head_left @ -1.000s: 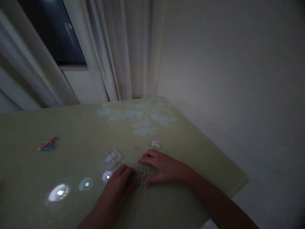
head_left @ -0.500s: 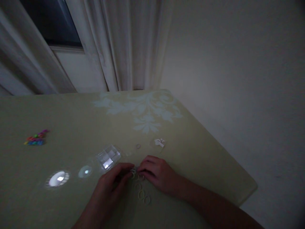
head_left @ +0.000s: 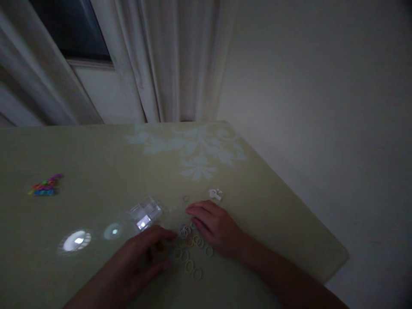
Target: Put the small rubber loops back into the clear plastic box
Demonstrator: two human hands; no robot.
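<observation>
Small thin rings (head_left: pixel 189 241), pale and yellowish, lie loosely scattered on the table between my hands; several overlap in a little cluster. My left hand (head_left: pixel 144 253) is just left of them, thumb and fingers spread apart with nothing seen between them. On the other side, my right hand (head_left: pixel 214 225) rests low over the table, its fingers stretched forward and the thumb a little apart. A pale ring (head_left: pixel 193 225) lies at the thumb tip of my right hand; whether they touch is unclear. One lone pinkish ring (head_left: pixel 186 198) lies beyond my fingers.
Beyond my left hand stands a clear divided plastic box (head_left: pixel 146 212). White small pieces (head_left: pixel 215 194) lie past my right hand. A pile of colourful small pieces (head_left: pixel 46 186) is at far left. The table (head_left: pixel 289 223) meets a wall at right; curtains (head_left: pixel 167 64) hang behind.
My hands have moved apart; the left drew back leftward and its fingers opened. More rings now show on the table where the fingertips had been together.
</observation>
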